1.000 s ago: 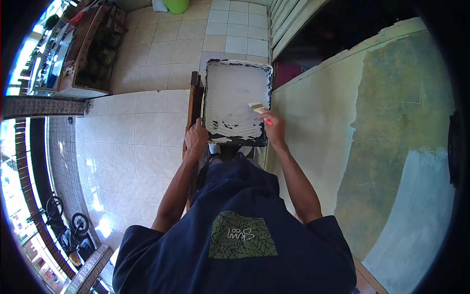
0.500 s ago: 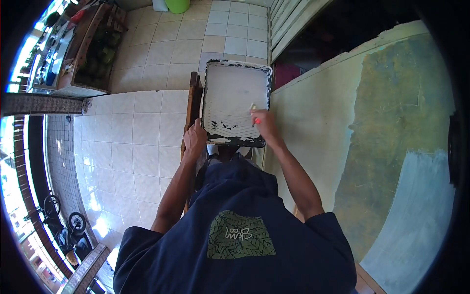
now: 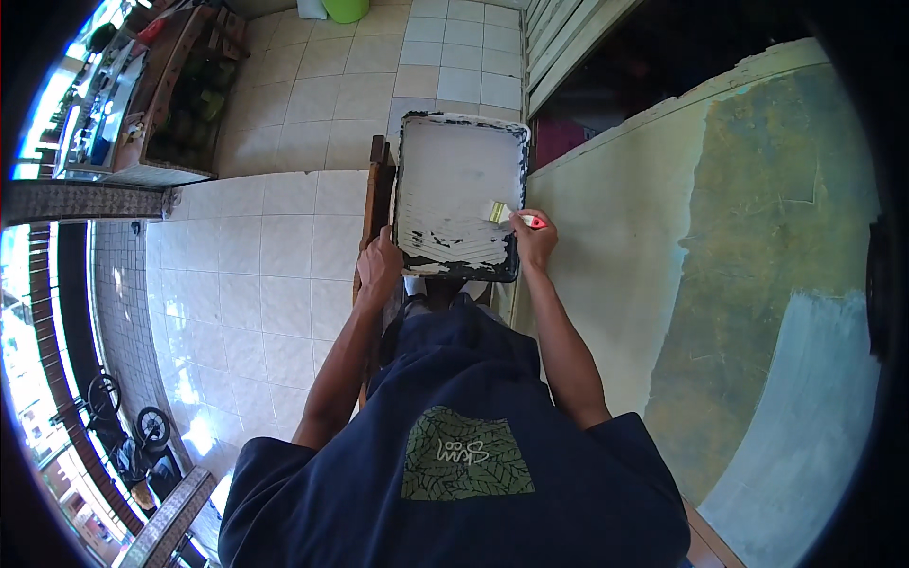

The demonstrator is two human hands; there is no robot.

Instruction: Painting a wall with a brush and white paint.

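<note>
Hidden inside the right hand (image 3: 537, 243), the middle of the handle of the paintbrush (image 3: 501, 213). Blurred into the white paint, the bristle tips. Out of sight under the left hand (image 3: 379, 269), the fingertips, with a grip hard to tell between the edge of the tray (image 3: 464, 119) and the wooden bar (image 3: 372, 208) beside it. Cut off below, the navy shirt (image 3: 454, 445); above, the green bucket (image 3: 345, 8). Lost in shadow, the depths of the doorway-like opening (image 3: 625, 90). Too small to identify, the items on the left-hand counter (image 3: 112, 118).
</note>
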